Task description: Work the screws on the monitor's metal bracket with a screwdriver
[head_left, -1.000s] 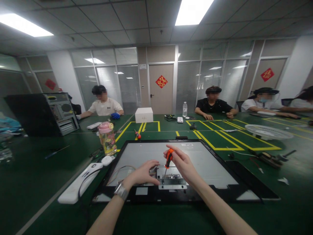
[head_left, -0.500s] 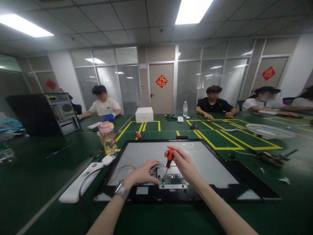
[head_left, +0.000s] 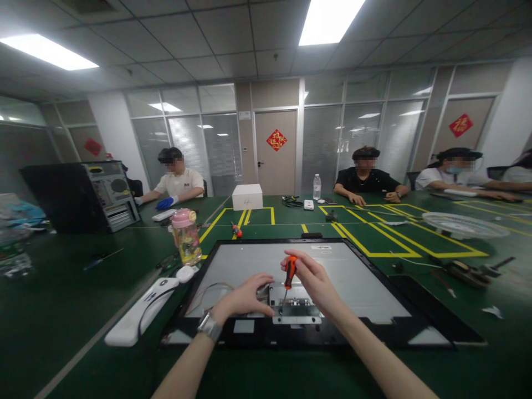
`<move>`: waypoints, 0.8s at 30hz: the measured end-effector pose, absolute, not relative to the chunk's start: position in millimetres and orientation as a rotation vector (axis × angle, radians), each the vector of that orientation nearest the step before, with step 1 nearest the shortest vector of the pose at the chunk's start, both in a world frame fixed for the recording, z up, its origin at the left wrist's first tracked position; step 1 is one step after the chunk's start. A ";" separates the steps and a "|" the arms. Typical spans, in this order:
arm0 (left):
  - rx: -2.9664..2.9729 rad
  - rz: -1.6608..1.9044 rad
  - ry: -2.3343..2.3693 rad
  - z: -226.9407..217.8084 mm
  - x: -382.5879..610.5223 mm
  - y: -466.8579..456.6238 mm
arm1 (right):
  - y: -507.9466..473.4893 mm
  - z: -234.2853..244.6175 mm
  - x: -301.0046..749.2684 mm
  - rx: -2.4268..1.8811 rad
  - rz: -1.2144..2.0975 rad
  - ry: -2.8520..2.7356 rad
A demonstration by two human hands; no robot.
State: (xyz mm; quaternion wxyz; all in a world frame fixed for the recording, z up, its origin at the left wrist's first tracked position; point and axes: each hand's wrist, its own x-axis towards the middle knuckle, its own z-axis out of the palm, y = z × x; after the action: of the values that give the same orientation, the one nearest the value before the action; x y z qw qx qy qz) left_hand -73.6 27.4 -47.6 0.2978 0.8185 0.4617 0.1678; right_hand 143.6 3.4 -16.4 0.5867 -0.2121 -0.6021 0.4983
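A flat display panel with a black frame lies face down or up, I cannot tell which, on the green table before me. Near its front edge sits a silver metal bracket. My right hand is closed around an orange-and-black screwdriver, whose shaft slants down to the bracket's left part. At the bracket's left end is my left hand, thumb and fingers apart, resting on the panel and touching or nearly touching the bracket. Thin wires run beside that hand.
Left of the panel are a white power strip and a pink-lidded bottle. A black computer case stands farther left. Behind are a white box and a red screwdriver. Co-workers sit across the table.
The whole view has shifted slightly. My hands and the screwdriver stay almost in place at the bracket. Across the table, a co-worker's blue-gloved hand has moved left.
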 end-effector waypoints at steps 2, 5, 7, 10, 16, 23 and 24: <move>2.178 0.442 1.232 -47.8 -73.6 27.8 | 4.7 -17.5 142.6 -0.490 1.172 -1.353; 2.190 0.433 1.221 -47.4 -73.7 28.0 | 8.0 -20.1 141.9 -0.514 1.169 -1.316; 2.199 0.432 1.212 -47.0 -73.7 27.9 | 9.2 -20.4 142.6 -0.532 1.162 -1.309; 2.199 0.436 1.214 -46.7 -73.5 27.5 | 8.3 -17.3 145.3 -0.527 1.175 -1.322; 2.187 0.442 1.216 -45.5 -72.0 26.8 | 6.3 -14.4 146.2 -0.491 1.183 -1.368; 2.180 0.441 1.221 -41.6 -71.5 24.4 | 5.0 -17.1 143.3 -0.455 1.213 -1.328; 2.179 0.442 1.216 -41.5 -71.7 24.4 | 4.1 -16.1 143.3 -0.457 1.226 -1.334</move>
State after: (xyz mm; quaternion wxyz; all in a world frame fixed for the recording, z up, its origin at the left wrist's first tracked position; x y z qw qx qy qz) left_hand -71.7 24.4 -41.5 0.2992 0.8204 0.4579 0.1665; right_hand 143.3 4.1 -16.1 0.5944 -0.1967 -0.5741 0.5277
